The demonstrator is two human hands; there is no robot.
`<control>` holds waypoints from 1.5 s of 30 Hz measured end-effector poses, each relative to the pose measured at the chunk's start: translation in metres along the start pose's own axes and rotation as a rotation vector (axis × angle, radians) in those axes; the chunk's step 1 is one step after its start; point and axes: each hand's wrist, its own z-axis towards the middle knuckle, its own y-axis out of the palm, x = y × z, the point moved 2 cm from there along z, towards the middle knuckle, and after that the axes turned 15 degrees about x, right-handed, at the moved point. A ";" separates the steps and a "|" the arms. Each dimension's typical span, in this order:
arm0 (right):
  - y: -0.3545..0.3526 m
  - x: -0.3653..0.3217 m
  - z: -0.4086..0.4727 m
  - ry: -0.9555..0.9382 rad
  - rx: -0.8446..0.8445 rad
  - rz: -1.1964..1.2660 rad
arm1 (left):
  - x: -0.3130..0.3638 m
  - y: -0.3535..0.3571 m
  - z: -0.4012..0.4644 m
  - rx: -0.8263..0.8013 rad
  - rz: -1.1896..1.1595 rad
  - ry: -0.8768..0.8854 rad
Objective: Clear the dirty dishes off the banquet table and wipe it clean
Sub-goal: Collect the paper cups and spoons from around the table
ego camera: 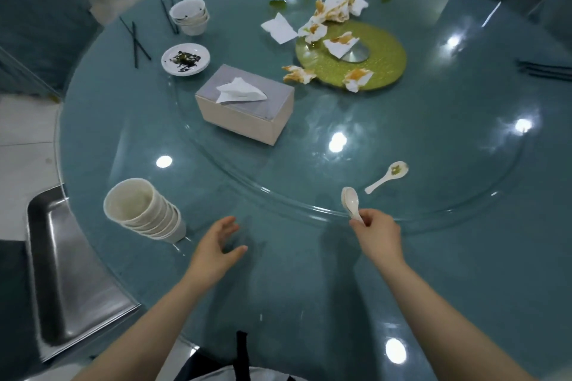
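Nearest, the left hand [216, 244] hovers over the glass banquet table [309, 288] with fingers spread and relaxed, holding nothing; the right hand [376, 233] pinches the handles of nested white soup spoons [351, 202]. A tall stack of white bowls [145, 210] leans just left of the left hand, beside a steel tray [71, 272]. A soiled spoon [388, 176] lies beyond the right hand. Farther off sit a tissue box [244, 103], a stained saucer [185, 59], a shorter bowl stack [190, 15], crumpled dirty napkins [331, 14] and black chopsticks [136, 42].
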 end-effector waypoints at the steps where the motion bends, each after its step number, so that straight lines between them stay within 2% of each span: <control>1: -0.007 0.005 0.008 0.038 0.023 0.027 | 0.004 0.006 0.003 -0.009 0.002 0.000; 6: -0.030 0.026 0.053 0.189 0.116 0.088 | 0.026 0.034 0.018 -0.035 0.111 0.078; 10: -0.034 0.027 0.089 0.241 0.141 0.119 | 0.043 0.045 0.039 0.023 0.392 0.249; 16: -0.027 0.029 0.122 0.311 0.144 0.080 | 0.053 0.062 0.067 -0.128 0.774 0.268; 21: -0.022 0.026 0.137 0.255 0.129 0.005 | 0.047 0.068 0.067 -0.224 0.849 0.226; 26: -0.016 0.017 0.142 0.115 0.109 -0.106 | 0.056 0.065 0.071 -0.253 1.040 0.303; 29: -0.015 0.018 0.144 0.081 0.121 -0.126 | 0.058 0.067 0.068 -0.269 1.049 0.298; 35: -0.021 0.023 0.146 0.037 0.106 -0.206 | 0.060 0.073 0.060 -0.306 0.907 0.236; 45: -0.012 0.023 0.132 -0.093 0.085 -0.357 | 0.067 0.087 0.047 -0.331 1.059 0.345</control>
